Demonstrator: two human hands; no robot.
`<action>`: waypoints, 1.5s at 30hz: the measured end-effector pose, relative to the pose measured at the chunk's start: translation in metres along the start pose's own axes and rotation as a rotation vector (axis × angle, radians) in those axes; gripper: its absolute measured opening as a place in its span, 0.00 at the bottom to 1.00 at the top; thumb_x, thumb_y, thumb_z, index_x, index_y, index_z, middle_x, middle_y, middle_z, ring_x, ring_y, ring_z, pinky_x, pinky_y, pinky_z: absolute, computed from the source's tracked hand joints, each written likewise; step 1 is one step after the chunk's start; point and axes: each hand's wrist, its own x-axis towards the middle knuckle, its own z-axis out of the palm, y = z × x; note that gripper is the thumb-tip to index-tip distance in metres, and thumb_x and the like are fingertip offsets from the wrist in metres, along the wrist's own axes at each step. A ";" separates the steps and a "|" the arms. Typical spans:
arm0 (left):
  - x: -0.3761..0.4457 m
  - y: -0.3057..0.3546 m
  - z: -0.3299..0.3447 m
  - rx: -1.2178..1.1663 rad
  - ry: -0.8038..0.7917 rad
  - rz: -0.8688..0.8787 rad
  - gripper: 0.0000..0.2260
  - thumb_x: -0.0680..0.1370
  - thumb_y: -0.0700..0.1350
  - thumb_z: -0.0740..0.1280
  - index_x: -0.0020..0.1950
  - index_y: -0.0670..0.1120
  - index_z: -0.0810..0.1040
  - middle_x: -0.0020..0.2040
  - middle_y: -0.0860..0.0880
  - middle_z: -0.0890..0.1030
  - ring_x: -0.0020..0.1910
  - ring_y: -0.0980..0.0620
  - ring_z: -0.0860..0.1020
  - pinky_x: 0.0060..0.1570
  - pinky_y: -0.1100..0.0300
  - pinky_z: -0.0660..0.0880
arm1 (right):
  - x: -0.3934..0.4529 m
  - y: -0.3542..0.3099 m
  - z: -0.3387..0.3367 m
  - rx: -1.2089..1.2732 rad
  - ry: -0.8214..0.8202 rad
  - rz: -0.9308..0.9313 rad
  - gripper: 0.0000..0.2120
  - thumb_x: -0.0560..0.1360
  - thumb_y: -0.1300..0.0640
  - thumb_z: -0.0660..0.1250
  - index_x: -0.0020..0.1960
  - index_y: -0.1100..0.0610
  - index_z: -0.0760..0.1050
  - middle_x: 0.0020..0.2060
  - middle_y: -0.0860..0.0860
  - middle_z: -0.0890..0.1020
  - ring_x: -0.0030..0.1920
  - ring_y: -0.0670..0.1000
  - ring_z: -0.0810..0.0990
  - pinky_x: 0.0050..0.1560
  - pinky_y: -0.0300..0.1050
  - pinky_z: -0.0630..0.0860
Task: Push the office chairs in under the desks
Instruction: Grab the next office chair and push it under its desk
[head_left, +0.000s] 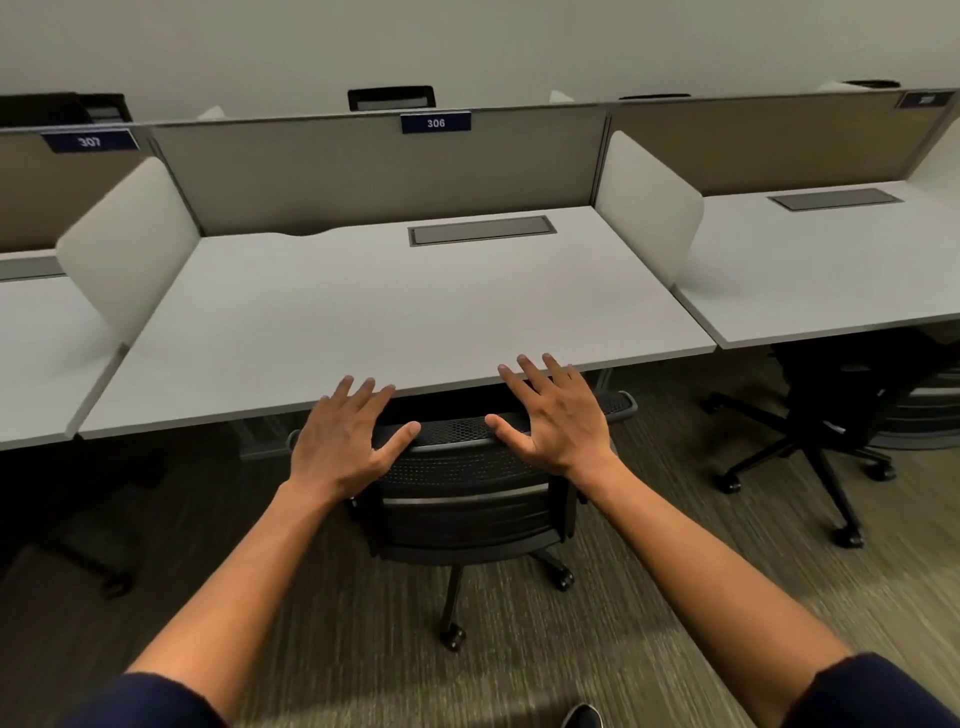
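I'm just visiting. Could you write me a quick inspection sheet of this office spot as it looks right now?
Surface: desk 306, white top, with a closed grey hatch.
Job's things: black mesh chair, seat under the desk edge; second chair at the right desk.
Clutter: nothing seen.
Hands: left hand and right hand open, fingers spread at the chair's backrest top.
Cables: nothing seen.
Surroundings: grey divider panels, carpet.
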 end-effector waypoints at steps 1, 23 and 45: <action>0.002 -0.001 0.000 0.003 0.004 -0.006 0.43 0.75 0.77 0.41 0.81 0.53 0.61 0.81 0.46 0.62 0.82 0.44 0.54 0.78 0.41 0.55 | 0.003 0.000 0.001 0.006 -0.010 0.002 0.42 0.76 0.26 0.39 0.80 0.50 0.61 0.78 0.57 0.67 0.77 0.64 0.63 0.75 0.63 0.62; 0.078 -0.028 0.007 0.046 0.025 -0.110 0.43 0.73 0.78 0.36 0.83 0.57 0.48 0.84 0.47 0.51 0.83 0.43 0.46 0.79 0.39 0.50 | 0.107 0.015 0.035 0.079 0.016 -0.007 0.45 0.70 0.20 0.34 0.81 0.41 0.35 0.81 0.50 0.32 0.81 0.58 0.36 0.78 0.66 0.39; 0.145 -0.076 0.009 0.059 0.031 -0.113 0.44 0.73 0.76 0.39 0.83 0.54 0.51 0.83 0.46 0.55 0.83 0.42 0.50 0.79 0.39 0.53 | 0.176 0.002 0.052 0.146 0.063 0.016 0.47 0.71 0.20 0.37 0.82 0.44 0.36 0.82 0.51 0.36 0.82 0.60 0.42 0.79 0.66 0.46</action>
